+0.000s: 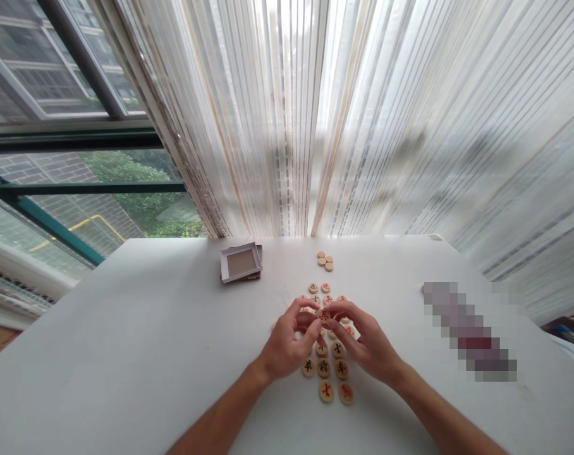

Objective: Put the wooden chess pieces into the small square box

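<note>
Several round wooden game pieces [332, 370] with red or black characters lie in a loose cluster on the white table [140, 335]. My left hand [287, 341] and my right hand [367, 341] meet above the cluster, fingers curled. Together their fingertips pinch one piece with a red character [323, 313], held just over the others. More pieces [319, 289] lie beyond my fingers, some hidden under my hands.
A small group of blank-faced pieces [325, 260] sits farther back. An open shallow cardboard box [241, 263] lies at the back left of the pieces. A blurred-out object [467, 332] rests on the right. Striped sheer curtains [363, 114] hang behind the table, a window [69, 158] at left.
</note>
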### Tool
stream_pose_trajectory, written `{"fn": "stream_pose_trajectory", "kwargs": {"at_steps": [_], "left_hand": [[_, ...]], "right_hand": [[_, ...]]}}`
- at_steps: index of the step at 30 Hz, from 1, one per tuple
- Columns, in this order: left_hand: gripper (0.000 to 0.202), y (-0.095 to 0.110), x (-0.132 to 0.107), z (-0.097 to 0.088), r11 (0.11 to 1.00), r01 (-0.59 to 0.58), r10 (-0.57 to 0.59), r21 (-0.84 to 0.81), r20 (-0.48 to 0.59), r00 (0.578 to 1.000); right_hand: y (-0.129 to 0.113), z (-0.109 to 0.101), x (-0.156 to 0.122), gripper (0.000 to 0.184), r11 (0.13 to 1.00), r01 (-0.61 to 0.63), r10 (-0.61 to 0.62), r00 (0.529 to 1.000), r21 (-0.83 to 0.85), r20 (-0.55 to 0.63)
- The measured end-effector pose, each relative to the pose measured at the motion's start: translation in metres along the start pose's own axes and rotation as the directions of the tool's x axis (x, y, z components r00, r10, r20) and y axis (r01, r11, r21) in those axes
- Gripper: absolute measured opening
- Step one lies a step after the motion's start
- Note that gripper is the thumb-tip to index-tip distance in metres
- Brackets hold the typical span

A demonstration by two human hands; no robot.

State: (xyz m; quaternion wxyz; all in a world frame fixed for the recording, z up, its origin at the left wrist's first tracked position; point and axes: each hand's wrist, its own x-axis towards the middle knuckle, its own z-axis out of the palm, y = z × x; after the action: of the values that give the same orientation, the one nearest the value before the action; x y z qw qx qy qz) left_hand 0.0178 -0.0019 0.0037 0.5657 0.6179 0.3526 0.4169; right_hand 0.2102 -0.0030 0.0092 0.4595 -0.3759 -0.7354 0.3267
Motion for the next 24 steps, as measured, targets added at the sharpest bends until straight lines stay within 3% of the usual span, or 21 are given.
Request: {"fn": "stream_pose_trajectory", "kwargs": {"at_steps": [11, 24], "left_hand": [[0.022, 0.000, 0.000, 0.001, 0.988, -0.060, 0.077, 0.145, -0.112, 0.991], [0.022, 0.001, -0.003, 0.004, 0.985, -0.086, 0.096, 0.152, -0.056, 0.994]], "right_hand": [[0.000, 0.001, -0.001, 0.020, 0.987, 0.147, -0.144, 0.989, -0.073, 0.045], [0.007, -0.001, 0.000, 0.026, 0.956, 0.211, -0.221, 0.975, -0.201, -0.027]]}}
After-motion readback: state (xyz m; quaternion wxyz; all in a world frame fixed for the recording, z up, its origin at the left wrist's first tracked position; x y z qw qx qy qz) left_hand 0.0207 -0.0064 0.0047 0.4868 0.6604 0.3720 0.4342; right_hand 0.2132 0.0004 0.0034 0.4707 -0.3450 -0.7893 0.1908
